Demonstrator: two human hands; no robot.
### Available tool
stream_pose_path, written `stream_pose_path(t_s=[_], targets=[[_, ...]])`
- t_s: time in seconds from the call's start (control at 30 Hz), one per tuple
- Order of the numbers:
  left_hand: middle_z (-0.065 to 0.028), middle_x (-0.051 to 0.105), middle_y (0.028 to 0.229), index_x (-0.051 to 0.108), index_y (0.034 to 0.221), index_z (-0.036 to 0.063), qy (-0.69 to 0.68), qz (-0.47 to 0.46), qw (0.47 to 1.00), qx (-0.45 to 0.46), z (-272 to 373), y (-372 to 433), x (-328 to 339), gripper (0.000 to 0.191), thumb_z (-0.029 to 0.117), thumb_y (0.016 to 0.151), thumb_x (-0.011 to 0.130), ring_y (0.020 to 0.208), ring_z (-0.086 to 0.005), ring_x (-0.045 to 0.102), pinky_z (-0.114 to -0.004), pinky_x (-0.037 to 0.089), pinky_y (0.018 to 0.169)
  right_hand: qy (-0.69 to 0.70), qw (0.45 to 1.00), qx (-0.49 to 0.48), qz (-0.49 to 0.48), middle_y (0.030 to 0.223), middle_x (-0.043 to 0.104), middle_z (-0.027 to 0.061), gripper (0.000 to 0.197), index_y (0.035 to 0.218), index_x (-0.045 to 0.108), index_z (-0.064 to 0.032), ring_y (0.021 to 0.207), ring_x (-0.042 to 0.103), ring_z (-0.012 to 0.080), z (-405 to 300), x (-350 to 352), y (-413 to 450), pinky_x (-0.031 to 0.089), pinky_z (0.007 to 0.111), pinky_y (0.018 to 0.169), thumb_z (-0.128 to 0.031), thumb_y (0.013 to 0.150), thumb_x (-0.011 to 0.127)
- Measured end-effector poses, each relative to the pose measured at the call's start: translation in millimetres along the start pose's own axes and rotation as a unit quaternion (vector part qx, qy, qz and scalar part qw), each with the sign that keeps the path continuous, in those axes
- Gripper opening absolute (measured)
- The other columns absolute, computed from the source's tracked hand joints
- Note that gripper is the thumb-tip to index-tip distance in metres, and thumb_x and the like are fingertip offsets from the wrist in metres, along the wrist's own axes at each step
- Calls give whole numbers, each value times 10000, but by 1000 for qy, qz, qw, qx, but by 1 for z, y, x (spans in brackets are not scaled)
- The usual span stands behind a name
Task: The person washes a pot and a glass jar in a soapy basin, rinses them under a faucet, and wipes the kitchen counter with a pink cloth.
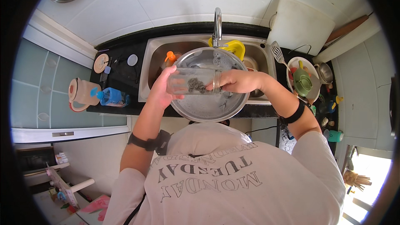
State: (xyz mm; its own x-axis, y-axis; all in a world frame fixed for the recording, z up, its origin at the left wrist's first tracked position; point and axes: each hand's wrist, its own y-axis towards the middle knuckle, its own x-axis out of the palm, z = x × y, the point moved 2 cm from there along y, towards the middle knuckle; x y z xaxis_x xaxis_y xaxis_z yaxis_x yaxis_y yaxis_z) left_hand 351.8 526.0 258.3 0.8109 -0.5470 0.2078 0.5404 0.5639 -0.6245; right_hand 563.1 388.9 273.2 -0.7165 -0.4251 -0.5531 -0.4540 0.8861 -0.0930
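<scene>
My left hand (167,86) is wrapped around the base end of a clear glass jar (181,79), which lies sideways above a round stainless steel basin (206,106). My right hand (236,81) reaches through the jar's mouth at its right end, fingers inside on a grey metal scouring pad (197,85). Suds and water show in the basin, which rests over the front of a steel double sink (143,81). A chrome faucet (217,25) stands behind it.
A yellow plastic basket (239,48) and an orange-topped pump bottle (170,57) are in the sink. Left on the black counter stand a blue pump bottle (112,97) and a pinkish kettle (84,92). At right, a slotted spatula (277,53) leans by a bowl holding a green strainer (302,82).
</scene>
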Motion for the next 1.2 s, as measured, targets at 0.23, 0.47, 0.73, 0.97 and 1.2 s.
stream_pose_path(t_s=[0.23,0.47,0.73,0.97,1.2], targets=[[-115,619,1000,560,1074,77,8,-56,997,61,23,-2,-1,512,516,812,536,757,-242,618,-340,459,530,223,975,18,15,1298,550,39,458,1276,561,-125,1194,479,161,-5,11,14,365,292,1005,41,858,473],[-118,600,975,559,1087,76,4,2,1000,26,25,-9,-4,499,487,805,565,753,-248,613,-355,473,545,-309,930,-124,155,1336,499,114,483,1135,628,-61,1270,432,288,-14,8,18,382,361,1031,70,680,532],[-108,623,928,563,1063,54,38,-7,993,112,24,-3,-16,468,461,836,540,726,-223,610,-346,478,518,195,977,-51,63,1244,564,77,358,1176,599,-11,1158,512,218,-4,22,19,393,326,984,-8,819,568],[-103,635,953,570,1053,48,-26,-70,985,154,28,-2,-10,437,435,878,468,715,-182,611,-336,478,470,705,699,-115,33,1120,601,30,471,1311,496,-22,1084,514,115,-4,28,23,379,299,975,-62,856,610],[-105,610,948,577,1082,82,59,-13,997,42,39,-1,-21,507,494,786,577,742,-236,609,-365,496,574,-258,956,-83,116,1298,506,133,421,1135,598,-11,1280,405,327,-24,19,20,396,397,1017,19,715,618]])
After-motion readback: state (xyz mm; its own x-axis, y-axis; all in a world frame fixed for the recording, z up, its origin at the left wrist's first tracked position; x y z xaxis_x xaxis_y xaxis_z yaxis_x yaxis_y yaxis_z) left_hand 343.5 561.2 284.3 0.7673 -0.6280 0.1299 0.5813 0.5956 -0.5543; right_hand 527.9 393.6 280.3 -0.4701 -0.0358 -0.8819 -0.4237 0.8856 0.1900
